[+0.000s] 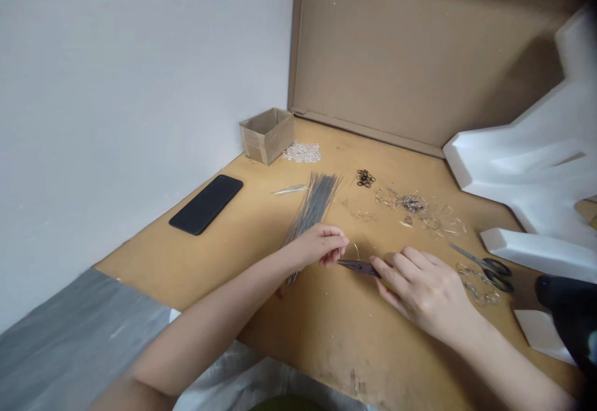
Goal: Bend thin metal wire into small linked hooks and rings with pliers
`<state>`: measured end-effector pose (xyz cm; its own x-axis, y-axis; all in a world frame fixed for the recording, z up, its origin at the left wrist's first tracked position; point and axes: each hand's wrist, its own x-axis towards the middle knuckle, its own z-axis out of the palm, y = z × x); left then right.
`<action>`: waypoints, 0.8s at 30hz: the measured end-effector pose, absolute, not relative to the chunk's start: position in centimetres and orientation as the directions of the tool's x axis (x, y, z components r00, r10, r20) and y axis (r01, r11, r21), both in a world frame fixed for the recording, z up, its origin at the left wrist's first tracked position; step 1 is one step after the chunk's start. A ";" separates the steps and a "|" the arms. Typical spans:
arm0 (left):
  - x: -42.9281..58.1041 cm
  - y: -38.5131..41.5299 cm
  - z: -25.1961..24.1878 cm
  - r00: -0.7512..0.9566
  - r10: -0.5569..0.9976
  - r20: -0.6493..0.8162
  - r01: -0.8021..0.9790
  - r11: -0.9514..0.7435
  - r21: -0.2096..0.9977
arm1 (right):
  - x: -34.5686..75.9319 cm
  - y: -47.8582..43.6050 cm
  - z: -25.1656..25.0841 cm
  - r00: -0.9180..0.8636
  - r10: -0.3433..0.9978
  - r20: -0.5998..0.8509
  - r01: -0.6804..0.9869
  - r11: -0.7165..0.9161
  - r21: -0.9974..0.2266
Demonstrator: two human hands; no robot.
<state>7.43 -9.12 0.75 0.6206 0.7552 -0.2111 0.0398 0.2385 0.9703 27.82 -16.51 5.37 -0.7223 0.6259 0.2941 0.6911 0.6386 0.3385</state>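
My right hand [417, 286] grips a pair of dark pliers [358, 267], whose jaws point left. At the jaw tips, my left hand [326, 244] pinches a thin metal wire [357, 250], part of which curves up above the pliers. How the jaws meet the wire is too small to tell. Beneath and beyond my left hand lies a bundle of straight grey wires [313, 203] on the wooden table [298, 330].
Behind stand a cardboard box [268, 139] and a pile of small clear pieces [303, 152]. A black phone [206, 204] lies left. Black rings [365, 179], tangled wire pieces [415, 204] and scissors [489, 267] lie toward the right, beside white foam pieces [527, 175].
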 end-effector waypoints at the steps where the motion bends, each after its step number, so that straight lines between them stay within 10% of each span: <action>1: 7.4 -9.1 0.8 0.620 0.756 -0.211 0.043 0.236 0.971 | 27.8 -16.5 5.3 -0.723 0.625 0.294 0.691 0.640 0.336; 24: 7.1 -9.8 1.4 0.667 0.745 -0.008 -0.009 0.018 1.000 | 28.4 -16.5 4.5 -0.595 0.755 0.277 0.782 0.623 -0.017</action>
